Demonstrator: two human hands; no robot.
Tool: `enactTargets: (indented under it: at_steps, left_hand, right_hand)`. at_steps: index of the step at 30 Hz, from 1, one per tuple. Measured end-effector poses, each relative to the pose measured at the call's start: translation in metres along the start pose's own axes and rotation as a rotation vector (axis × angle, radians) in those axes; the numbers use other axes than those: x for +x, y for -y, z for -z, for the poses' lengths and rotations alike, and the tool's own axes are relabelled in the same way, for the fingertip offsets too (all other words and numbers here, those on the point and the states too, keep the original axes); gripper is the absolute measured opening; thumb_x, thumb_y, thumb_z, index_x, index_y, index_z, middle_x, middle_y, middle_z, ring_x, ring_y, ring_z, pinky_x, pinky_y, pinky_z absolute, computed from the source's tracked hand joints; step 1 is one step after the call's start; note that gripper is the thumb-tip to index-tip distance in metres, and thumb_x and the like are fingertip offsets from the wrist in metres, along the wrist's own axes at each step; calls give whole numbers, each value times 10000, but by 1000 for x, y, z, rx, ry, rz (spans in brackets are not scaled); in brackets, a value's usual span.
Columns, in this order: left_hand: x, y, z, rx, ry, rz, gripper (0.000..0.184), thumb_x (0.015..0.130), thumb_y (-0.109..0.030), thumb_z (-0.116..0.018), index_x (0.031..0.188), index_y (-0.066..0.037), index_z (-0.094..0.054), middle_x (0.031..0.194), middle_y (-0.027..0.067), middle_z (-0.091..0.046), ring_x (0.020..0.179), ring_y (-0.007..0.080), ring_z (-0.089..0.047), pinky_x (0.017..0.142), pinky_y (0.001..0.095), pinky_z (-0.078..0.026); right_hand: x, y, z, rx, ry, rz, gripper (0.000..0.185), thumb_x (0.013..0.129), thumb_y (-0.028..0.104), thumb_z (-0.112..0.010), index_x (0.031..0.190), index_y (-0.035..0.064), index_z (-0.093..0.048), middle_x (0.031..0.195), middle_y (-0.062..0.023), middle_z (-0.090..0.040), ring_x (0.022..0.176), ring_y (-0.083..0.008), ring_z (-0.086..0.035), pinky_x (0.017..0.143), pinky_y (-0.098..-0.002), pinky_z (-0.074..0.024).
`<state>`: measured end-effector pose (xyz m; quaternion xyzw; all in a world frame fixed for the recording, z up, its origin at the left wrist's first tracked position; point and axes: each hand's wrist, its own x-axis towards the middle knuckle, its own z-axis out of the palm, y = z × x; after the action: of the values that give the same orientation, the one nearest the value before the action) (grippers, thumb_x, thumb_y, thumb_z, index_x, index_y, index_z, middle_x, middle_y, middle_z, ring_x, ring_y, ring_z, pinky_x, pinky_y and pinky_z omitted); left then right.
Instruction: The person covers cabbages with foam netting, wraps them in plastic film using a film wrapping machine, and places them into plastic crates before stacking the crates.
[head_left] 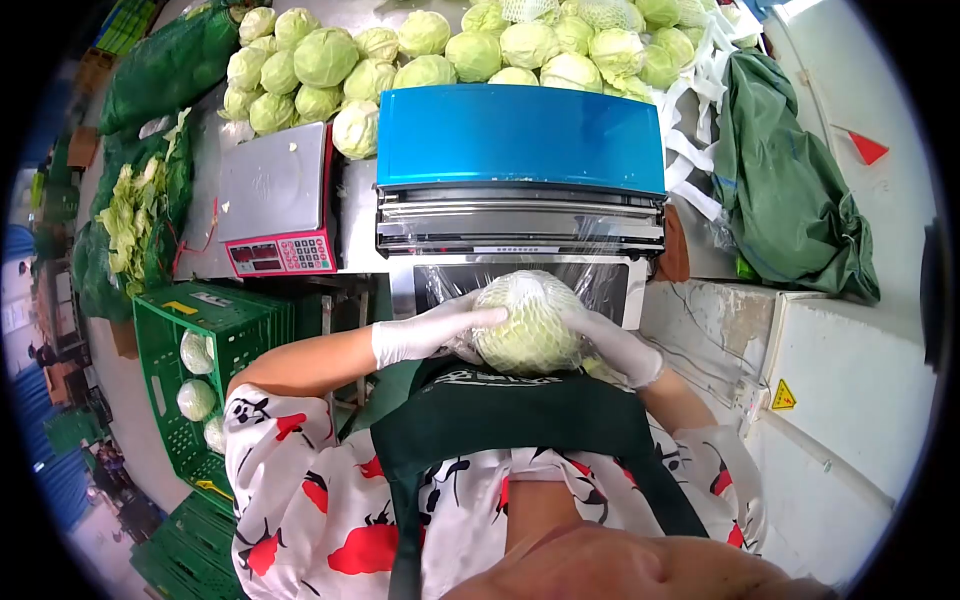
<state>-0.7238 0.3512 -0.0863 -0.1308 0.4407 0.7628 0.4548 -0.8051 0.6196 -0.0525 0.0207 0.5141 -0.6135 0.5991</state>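
Note:
Close to my chest is a pale green cabbage [528, 335] in a white foam net, with clear plastic film around it. My left hand [435, 328], in a white glove, presses on its left side. On its right side my right hand [615, 345], also gloved, is closed around it, its fingertips partly hidden behind the cabbage. Just beyond stands a film wrapping machine [520, 140] with a blue cover. Clear film stretches from its rollers toward the cabbage, over the dark plate [445, 285] at the machine's front.
Several bare cabbages [325, 57] are piled behind the machine. A scale [275, 190] with a red keypad stands at left. Below it, a green crate [165, 350] holds wrapped cabbages. White foam nets [690, 150] and a green sack [785, 180] lie at right, above a white cabinet [840, 370].

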Motion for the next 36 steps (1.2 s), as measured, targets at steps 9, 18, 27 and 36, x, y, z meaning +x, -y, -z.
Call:
enactTargets:
  at_steps: [9, 18, 27, 36]
  left_hand:
    - [5, 60, 33, -144, -14, 124, 822, 972, -644, -462, 1549, -81, -298, 1408, 158, -550, 1278, 257, -542, 1077, 413, -425]
    - [-46, 64, 1, -49, -730, -535, 394, 1068, -140, -446, 1453, -54, -447, 619, -44, -413, 454, 55, -383, 442, 201, -376]
    - [41, 178, 40, 448, -465, 187, 268, 951, -280, -594, 1032, -62, -727, 872, 151, -722, 803, 275, -696, 773, 400, -552]
    - [49, 110, 19, 1230, -633, -925, 372, 787, -194, -686, 1140, -76, -677, 865, 103, -697, 633, 296, -671, 579, 421, -543]
  right_hand:
    - [14, -54, 26, 131, -90, -204, 580, 1012, 484, -515, 1463, 124, -467, 1359, -29, -589, 1191, -153, -550, 998, -356, -429]
    - [-9, -109, 45, -118, -824, 336, 184, 981, 163, -601, 948, -14, -636, 638, -38, -521, 517, -133, -495, 535, -281, -404]
    - [45, -262, 101, -477, -927, -218, 266, 1020, 182, -498, 964, -30, -647, 733, -100, -558, 677, -197, -552, 636, -336, -437]
    - [95, -114, -8, -339, -181, 23, 165, 993, 98, -528, 1041, -30, -620, 974, -111, -583, 910, -195, -572, 829, -313, -444]
